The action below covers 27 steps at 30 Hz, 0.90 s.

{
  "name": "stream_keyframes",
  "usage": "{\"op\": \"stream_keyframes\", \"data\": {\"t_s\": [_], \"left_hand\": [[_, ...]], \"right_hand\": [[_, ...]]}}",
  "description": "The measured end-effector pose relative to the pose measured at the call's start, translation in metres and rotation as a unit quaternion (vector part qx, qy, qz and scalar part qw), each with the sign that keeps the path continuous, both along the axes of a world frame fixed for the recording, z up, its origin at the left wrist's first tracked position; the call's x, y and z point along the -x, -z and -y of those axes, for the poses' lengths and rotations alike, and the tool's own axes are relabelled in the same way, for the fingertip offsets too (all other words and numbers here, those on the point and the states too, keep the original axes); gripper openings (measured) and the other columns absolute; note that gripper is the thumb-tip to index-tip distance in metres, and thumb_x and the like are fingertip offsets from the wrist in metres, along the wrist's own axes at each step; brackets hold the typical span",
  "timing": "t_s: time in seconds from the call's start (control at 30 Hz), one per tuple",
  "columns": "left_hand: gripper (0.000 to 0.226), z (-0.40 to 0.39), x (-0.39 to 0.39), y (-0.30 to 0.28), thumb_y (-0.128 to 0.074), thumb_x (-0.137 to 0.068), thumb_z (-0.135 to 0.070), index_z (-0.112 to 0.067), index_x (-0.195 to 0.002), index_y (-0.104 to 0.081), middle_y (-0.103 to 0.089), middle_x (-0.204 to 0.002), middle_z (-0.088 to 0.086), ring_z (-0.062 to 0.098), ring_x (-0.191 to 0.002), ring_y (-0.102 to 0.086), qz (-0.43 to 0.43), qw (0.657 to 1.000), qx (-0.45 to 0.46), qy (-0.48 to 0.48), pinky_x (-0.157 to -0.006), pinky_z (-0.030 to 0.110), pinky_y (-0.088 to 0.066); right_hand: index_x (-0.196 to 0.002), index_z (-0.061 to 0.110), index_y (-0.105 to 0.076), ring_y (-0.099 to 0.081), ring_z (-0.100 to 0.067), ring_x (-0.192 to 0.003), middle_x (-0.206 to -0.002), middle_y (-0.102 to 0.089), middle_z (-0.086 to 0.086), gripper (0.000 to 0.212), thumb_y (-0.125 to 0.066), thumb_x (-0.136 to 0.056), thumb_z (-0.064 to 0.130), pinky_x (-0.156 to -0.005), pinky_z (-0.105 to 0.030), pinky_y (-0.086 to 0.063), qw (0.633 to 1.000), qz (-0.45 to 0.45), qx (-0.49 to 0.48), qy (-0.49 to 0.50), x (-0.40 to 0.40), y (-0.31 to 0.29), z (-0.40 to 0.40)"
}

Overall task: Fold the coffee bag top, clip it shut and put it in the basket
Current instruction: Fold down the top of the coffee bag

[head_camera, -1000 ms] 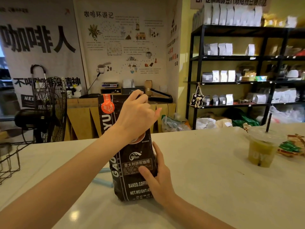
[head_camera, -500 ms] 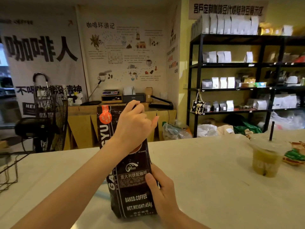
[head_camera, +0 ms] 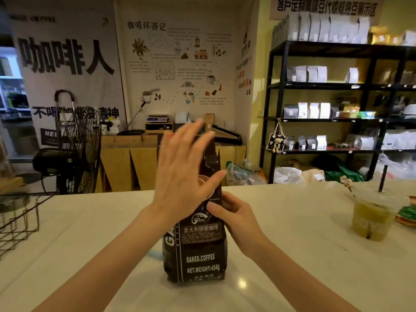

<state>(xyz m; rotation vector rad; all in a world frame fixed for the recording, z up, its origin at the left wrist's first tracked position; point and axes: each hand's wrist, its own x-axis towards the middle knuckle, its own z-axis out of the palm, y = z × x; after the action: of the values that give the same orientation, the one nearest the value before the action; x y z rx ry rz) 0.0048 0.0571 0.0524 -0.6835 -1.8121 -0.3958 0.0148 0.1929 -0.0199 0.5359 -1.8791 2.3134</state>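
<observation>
A dark brown coffee bag (head_camera: 198, 251) with white lettering stands upright on the white counter (head_camera: 292, 255), in the middle of the head view. My right hand (head_camera: 234, 216) grips its right side about halfway up. My left hand (head_camera: 182, 174) is spread flat with fingers apart in front of the bag's upper part, blurred, and hides most of the top. A black wire basket (head_camera: 15, 221) sits at the counter's left edge. A pale blue object (head_camera: 155, 253), partly hidden, lies on the counter behind the bag at the left.
An iced green drink (head_camera: 371, 218) with a dark straw stands on the counter at the right, beside a colourful packet (head_camera: 407, 216). Beyond the counter are a black fan (head_camera: 76, 152), wooden cabinets and black shelves (head_camera: 337, 109) with bags.
My left hand has let go of the bag's top and opened flat in front of it. My right hand has slid up the bag's side. The view tilted down slightly.
</observation>
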Motion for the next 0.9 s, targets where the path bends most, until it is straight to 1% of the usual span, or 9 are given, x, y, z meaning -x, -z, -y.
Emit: {"op": "stream_keyframes", "data": {"t_s": [0.07, 0.17, 0.23, 0.33, 0.4, 0.5, 0.6, 0.7, 0.9], "left_hand": [[0.091, 0.016, -0.01, 0.021, -0.057, -0.068, -0.06, -0.018, -0.138, -0.018, -0.019, -0.151, 0.01, 0.016, -0.138, -0.013, 0.137, 0.977, -0.159, 0.044, -0.114, 0.041, -0.014], [0.113, 0.029, -0.017, 0.048, -0.07, -0.055, -0.062, -0.027, -0.141, -0.004, -0.021, -0.151, 0.003, 0.014, -0.135, -0.025, 0.338, 0.883, -0.306, 0.11, -0.109, 0.036, -0.027], [0.103, 0.029, -0.015, 0.058, -0.073, -0.058, -0.045, -0.024, -0.14, -0.014, -0.042, -0.137, 0.001, 0.015, -0.117, -0.048, 0.414, 0.821, -0.361, 0.157, -0.097, 0.035, -0.041], [0.06, 0.025, -0.013, 0.066, -0.072, -0.064, -0.027, -0.018, -0.119, -0.048, -0.065, -0.108, 0.002, 0.014, -0.093, -0.062, 0.462, 0.74, -0.431, 0.23, -0.074, 0.027, -0.05], [0.05, 0.025, -0.013, 0.068, -0.072, -0.06, -0.028, -0.022, -0.105, -0.055, -0.067, -0.096, -0.003, 0.014, -0.089, -0.064, 0.459, 0.727, -0.445, 0.251, -0.07, 0.027, -0.051], [0.053, 0.026, -0.016, 0.061, -0.07, -0.051, -0.036, -0.029, -0.1, -0.053, -0.066, -0.098, -0.003, 0.013, -0.089, -0.063, 0.456, 0.729, -0.438, 0.265, -0.071, 0.028, -0.052], [0.039, 0.024, -0.016, 0.049, -0.067, -0.06, -0.036, -0.031, -0.096, -0.053, -0.066, -0.094, -0.004, 0.009, -0.082, -0.065, 0.441, 0.73, -0.438, 0.284, -0.063, 0.021, -0.053], [0.016, 0.025, -0.012, 0.039, -0.063, -0.075, -0.032, -0.028, -0.09, -0.059, -0.07, -0.088, 0.003, 0.016, -0.077, -0.069, 0.423, 0.712, -0.482, 0.286, -0.062, 0.027, -0.055], [0.006, 0.024, -0.006, 0.042, -0.063, -0.077, -0.028, -0.023, -0.078, -0.067, -0.074, -0.075, 0.004, 0.022, -0.073, -0.071, 0.401, 0.692, -0.523, 0.295, -0.064, 0.034, -0.058]], "right_hand": [[-0.097, 0.021, -0.069, -0.069, -0.023, -0.095, -0.097, -0.075, -0.003, 0.037, -0.074, -0.061, 0.024, -0.081, -0.035, -0.055, 1.0, 0.005, 0.003, 0.002, 0.0, -0.001, 0.001], [-0.097, 0.02, -0.069, -0.07, -0.02, -0.092, -0.095, -0.075, -0.003, 0.036, -0.072, -0.061, 0.02, -0.078, -0.03, -0.057, 1.0, 0.011, 0.019, 0.002, 0.0, -0.001, 0.003], [-0.1, 0.017, -0.069, -0.069, -0.021, -0.093, -0.096, -0.075, -0.004, 0.039, -0.072, -0.061, 0.018, -0.078, -0.03, -0.057, 0.999, 0.013, 0.029, 0.006, -0.001, -0.001, 0.005], [-0.101, 0.018, -0.069, -0.069, -0.022, -0.094, -0.099, -0.075, -0.005, 0.04, -0.073, -0.061, 0.019, -0.078, -0.031, -0.057, 0.999, 0.015, 0.025, 0.014, -0.002, -0.001, 0.004], [-0.101, 0.019, -0.068, -0.069, -0.022, -0.096, -0.101, -0.074, -0.005, 0.041, -0.074, -0.061, 0.02, -0.076, -0.029, -0.056, 1.0, 0.012, 0.005, 0.016, -0.002, -0.005, 0.003], [-0.103, 0.021, -0.066, -0.068, -0.019, -0.096, -0.099, -0.074, 0.0, 0.044, -0.072, -0.06, 0.029, -0.077, -0.028, -0.054, 1.0, 0.001, -0.001, 0.011, 0.001, -0.022, 0.003], [-0.091, 0.021, -0.07, -0.07, -0.018, -0.086, -0.088, -0.075, 0.0, 0.03, -0.07, -0.062, 0.03, -0.072, -0.028, -0.055, 1.0, -0.003, 0.013, 0.015, 0.005, -0.037, 0.007], [-0.084, 0.02, -0.072, -0.071, -0.018, -0.081, -0.082, -0.076, -0.001, 0.021, -0.07, -0.064, 0.025, -0.067, -0.025, -0.057, 1.0, -0.013, 0.011, 0.013, 0.007, -0.042, 0.01], [-0.078, 0.018, -0.074, -0.071, -0.013, -0.073, -0.073, -0.076, 0.002, 0.017, -0.069, -0.063, 0.024, -0.063, -0.02, -0.055, 0.999, -0.019, 0.008, 0.032, 0.013, -0.041, 0.006]]}}
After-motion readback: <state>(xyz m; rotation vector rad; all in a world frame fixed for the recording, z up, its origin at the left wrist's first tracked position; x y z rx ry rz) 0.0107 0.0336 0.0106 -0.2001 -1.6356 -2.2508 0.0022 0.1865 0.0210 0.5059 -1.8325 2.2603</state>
